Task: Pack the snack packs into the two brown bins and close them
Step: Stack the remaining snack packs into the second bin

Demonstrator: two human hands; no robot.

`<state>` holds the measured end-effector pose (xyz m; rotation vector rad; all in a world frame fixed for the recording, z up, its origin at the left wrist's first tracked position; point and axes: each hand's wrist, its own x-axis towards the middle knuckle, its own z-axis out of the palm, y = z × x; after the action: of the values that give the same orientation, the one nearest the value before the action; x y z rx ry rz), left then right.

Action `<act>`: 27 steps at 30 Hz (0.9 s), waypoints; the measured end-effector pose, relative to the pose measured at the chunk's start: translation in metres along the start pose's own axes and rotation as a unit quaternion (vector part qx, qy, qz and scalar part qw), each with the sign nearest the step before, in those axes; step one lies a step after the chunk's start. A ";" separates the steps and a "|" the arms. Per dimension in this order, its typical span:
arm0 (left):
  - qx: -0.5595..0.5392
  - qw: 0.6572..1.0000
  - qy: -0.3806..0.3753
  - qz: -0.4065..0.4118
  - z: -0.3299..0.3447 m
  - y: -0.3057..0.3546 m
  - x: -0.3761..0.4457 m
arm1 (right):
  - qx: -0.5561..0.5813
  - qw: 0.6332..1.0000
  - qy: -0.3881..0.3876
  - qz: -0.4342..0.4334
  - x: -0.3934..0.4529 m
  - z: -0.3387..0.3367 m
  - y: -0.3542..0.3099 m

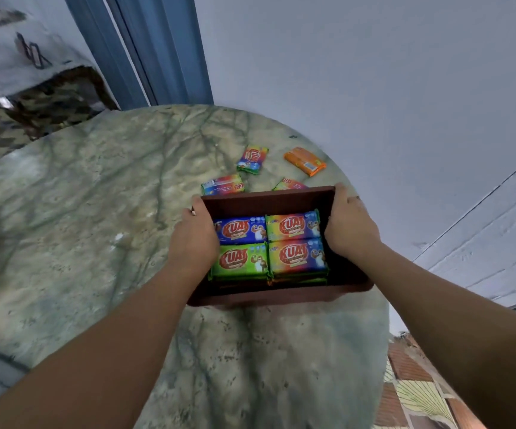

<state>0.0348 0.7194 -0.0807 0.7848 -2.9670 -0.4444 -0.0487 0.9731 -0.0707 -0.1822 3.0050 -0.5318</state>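
Both hands clasp one brown bin (276, 294) by its side walls: the left hand (192, 239) pressed to its left wall, the right hand (350, 226) wrapped on the right. It sits lidless on the marble table (95, 212), four KUAT snack packs (269, 244) showing on top in a two-by-two block. Beyond its far wall lie loose rainbow packs (252, 160) and an orange pack (305, 161).

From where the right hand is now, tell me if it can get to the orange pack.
Probably yes, but not while occupied: the right hand grips the brown bin side. The orange pack lies beyond the bin on open table, nothing covering it.
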 end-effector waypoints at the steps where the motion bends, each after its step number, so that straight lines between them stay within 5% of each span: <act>1: 0.021 1.000 0.011 0.004 0.000 0.000 -0.002 | -0.004 1.000 -0.008 0.003 0.000 0.001 0.000; 4: 0.112 0.989 0.082 0.047 0.001 0.001 -0.008 | -0.009 1.000 -0.018 0.018 -0.001 0.001 -0.004; 9: 0.132 0.936 0.188 0.265 0.004 0.005 -0.022 | 0.002 0.999 0.033 0.000 0.017 -0.014 -0.019; 13: 0.024 0.949 0.207 0.237 -0.014 0.020 0.003 | 0.031 0.996 -0.012 -0.085 0.047 -0.029 -0.039; 19: 0.012 0.980 0.001 0.201 -0.031 0.040 0.089 | 0.069 0.981 -0.167 -0.064 0.098 -0.030 -0.059; 27: 0.128 0.972 -0.144 0.138 -0.011 0.043 0.159 | -0.093 0.957 -0.272 -0.044 0.157 -0.003 -0.064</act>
<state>-0.1232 0.6739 -0.0633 0.3302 -3.3829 -0.1739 -0.1980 0.8942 -0.0553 -0.4029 2.5071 -0.1606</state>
